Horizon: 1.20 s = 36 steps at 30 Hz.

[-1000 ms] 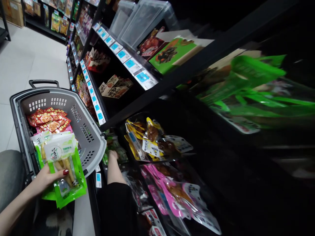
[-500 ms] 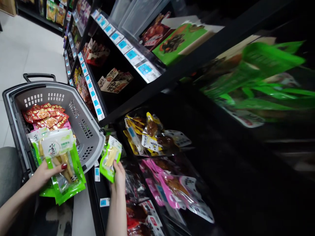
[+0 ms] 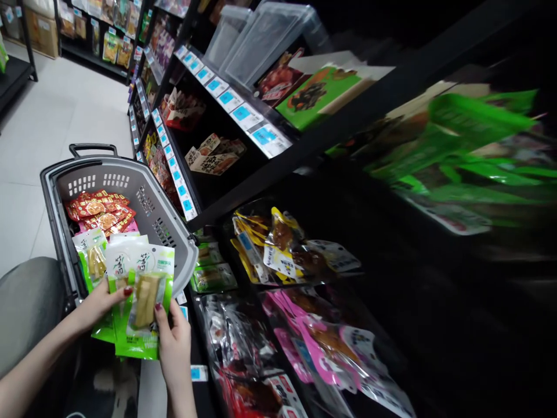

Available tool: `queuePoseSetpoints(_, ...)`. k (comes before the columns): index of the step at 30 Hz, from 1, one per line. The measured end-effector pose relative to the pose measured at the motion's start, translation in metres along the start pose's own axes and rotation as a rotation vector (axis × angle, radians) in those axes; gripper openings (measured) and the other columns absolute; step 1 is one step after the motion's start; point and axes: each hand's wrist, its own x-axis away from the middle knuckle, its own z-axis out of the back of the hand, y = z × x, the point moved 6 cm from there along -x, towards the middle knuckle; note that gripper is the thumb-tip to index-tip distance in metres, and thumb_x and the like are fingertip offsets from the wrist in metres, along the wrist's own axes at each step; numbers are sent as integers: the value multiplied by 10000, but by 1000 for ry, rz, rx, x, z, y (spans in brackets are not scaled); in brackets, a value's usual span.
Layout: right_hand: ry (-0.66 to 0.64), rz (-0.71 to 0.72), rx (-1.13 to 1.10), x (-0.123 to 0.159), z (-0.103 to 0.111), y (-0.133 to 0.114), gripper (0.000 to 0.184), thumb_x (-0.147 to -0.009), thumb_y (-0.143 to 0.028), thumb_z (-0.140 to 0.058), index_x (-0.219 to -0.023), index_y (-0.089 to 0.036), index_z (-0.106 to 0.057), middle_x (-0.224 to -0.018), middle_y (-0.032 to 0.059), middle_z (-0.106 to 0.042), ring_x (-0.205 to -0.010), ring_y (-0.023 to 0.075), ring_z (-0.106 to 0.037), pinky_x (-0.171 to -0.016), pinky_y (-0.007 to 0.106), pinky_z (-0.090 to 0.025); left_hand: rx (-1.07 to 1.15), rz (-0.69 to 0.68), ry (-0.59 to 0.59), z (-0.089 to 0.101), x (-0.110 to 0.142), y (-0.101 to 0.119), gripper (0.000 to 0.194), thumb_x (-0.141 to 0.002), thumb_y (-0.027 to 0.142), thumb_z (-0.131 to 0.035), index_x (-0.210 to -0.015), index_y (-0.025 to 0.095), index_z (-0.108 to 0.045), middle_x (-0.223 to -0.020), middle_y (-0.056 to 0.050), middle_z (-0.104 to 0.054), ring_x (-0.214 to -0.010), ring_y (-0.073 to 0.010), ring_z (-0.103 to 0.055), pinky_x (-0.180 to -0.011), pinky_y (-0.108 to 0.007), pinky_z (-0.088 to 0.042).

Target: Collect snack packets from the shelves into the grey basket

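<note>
Pinching the front packet at its lower right edge, the right hand has its thumb on the face of the pack and its fingers closed around the side. Just left of that hold, the left hand is closed on a fanned stack of green-and-white packets, thumb across the front; the front packet overlaps this stack, between the two hands. One more packet of the kind leans out above the left hand; whether the fingers grip it too cannot be told. Beyond both grips is the grey basket, its near end covered by the held packs, with red packets lying inside. Right of the right hand lie dark clear-wrapped packs, with pink packs farther right and green packs above, past its fingertips
</note>
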Motion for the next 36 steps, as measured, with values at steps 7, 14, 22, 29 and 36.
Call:
queuePoseSetpoints(7, -39, 45, 47, -1, -2, 6, 265, -854, -406, -494, -842, -169, -614, -753, 29, -622, -714, 157, -566, -656, 240, -476, -9, -15, -51, -5, -2, 1, 529, -669, 430, -716, -1112, 158, -614, -1165, -98, -655, -1121, -299, -564, -996, -412, -412)
queuePoseSetpoints(14, 301, 378, 455, 19, 16, -38, 222, -862, -293, -536, -669, -185, -548, -523, -36, -475, -450, 97, -433, -436, 200, -340, 13, 36, -63, -8, -5, 1, 493, -725, 484, -648, -1083, 145, -640, -1102, -82, -686, -1081, -292, -585, -976, -400, -421)
queuePoseSetpoints(22, 363, 787, 1023, 40, -55, -75, 238, -878, -44, -404, -955, -101, -622, -640, 59, -619, -539, 169, -562, -562, 292, -408, 159, 48, 41, 0, -2, -5, 630, -666, 603, -642, -1068, 119, -615, -1116, -117, -668, -1154, -299, -532, -1021, -400, -381)
queuePoseSetpoints(29, 99, 647, 682, 25, -46, -59, 177, -884, -229, -471, -952, -186, -629, -773, 54, -651, -724, 189, -612, -684, 312, -456, 254, 74, 41, -5, -2, -2, 501, -653, 462, -724, -1001, 114, -626, -1043, -110, -691, -1007, -274, -617, -932, -374, -448)
queuePoseSetpoints(36, 184, 257, 471, -7, 4, -26, 184, -772, -361, -612, -836, -189, -594, -717, 8, -580, -626, 157, -534, -582, 259, -433, 292, 93, -45, -12, -3, -3, 572, -670, 445, -721, -1118, 115, -588, -975, -107, -714, -860, -268, -668, -838, -390, -502)
